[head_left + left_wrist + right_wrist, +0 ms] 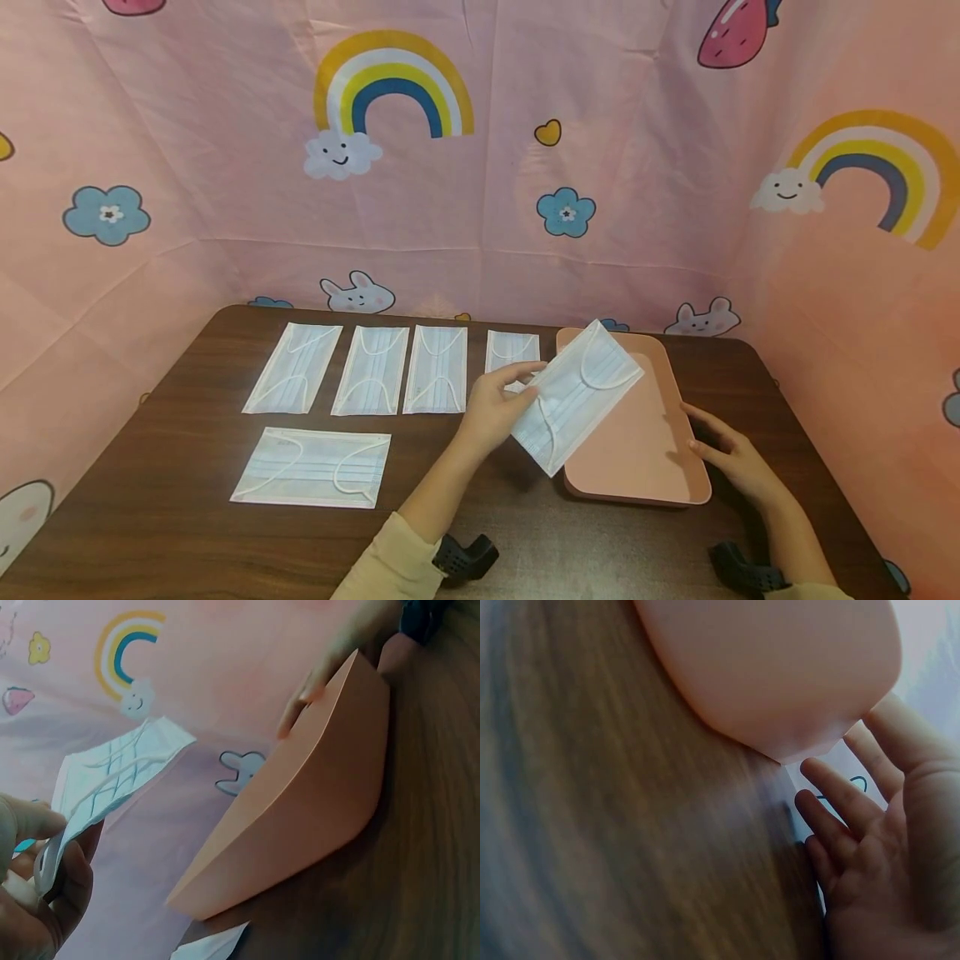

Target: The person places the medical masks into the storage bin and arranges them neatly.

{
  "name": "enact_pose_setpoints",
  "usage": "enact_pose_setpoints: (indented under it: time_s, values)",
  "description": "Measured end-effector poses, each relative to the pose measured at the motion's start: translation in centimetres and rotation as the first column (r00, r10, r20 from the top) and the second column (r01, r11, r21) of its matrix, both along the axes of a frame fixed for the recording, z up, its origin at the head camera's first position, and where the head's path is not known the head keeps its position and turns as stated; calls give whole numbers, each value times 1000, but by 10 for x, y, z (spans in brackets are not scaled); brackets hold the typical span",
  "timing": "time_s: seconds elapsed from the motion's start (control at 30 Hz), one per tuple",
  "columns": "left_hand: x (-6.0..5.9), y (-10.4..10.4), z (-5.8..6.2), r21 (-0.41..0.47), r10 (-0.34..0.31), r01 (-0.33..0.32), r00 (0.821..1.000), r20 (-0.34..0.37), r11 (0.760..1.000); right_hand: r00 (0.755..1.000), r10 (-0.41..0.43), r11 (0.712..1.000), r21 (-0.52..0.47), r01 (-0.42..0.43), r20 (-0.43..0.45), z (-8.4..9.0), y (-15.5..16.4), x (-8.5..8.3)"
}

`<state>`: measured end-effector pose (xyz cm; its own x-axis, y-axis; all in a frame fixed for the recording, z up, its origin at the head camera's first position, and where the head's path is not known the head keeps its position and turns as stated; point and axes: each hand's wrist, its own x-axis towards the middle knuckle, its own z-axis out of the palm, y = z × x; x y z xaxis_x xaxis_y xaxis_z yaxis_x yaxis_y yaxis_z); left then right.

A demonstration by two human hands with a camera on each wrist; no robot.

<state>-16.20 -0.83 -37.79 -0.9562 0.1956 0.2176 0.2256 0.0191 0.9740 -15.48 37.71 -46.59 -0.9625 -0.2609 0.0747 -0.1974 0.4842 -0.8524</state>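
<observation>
Left hand [498, 408] pinches pleated face mask [585, 392], tilted above left side of pink tray [637, 454]; right hand [738, 467], fingers relaxed, touches tray's right wall. Likely a loading step; next calls for lowering the mask flat inside.

This looks like a small play corner made with cloth, but I can't tell if it is in a home. Under the left hand [495, 408] and the right hand [738, 458] is a brown table [180, 450] with wood lines. Past both hands, and out to each side of them, hangs a pink cloth [480, 200] with creases. It has rainbows [393, 70], smiling clouds [341, 156], blue flowers [555, 208] and bunnies [360, 295].
</observation>
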Motion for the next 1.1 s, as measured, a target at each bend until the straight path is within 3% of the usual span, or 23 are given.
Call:
enact_pose_setpoints:
  time_s: [0.1,0.3,0.43,0.8,1.1]
  values:
    - [0,10,-3,-5,28,-28,999,-16,1000,1000,2,1000,1,-2,-6,0,0,0]
    - [-13,31,-31,39,65,-65,998,-7,997,999,15,1000,-7,-16,-34,-1,0,0]
    - [-14,42,-39,82,91,-92,996,19,992,1000,19,1000,-9,-19,-23,-1,1,-1]
    - [-10,72,-43,79,177,-183,981,75,980,999,35,999,-14,-36,-25,-1,2,-1]
    - [-10,93,-43,88,257,-261,965,60,961,1000,-7,1000,25,6,19,1,1,-2]
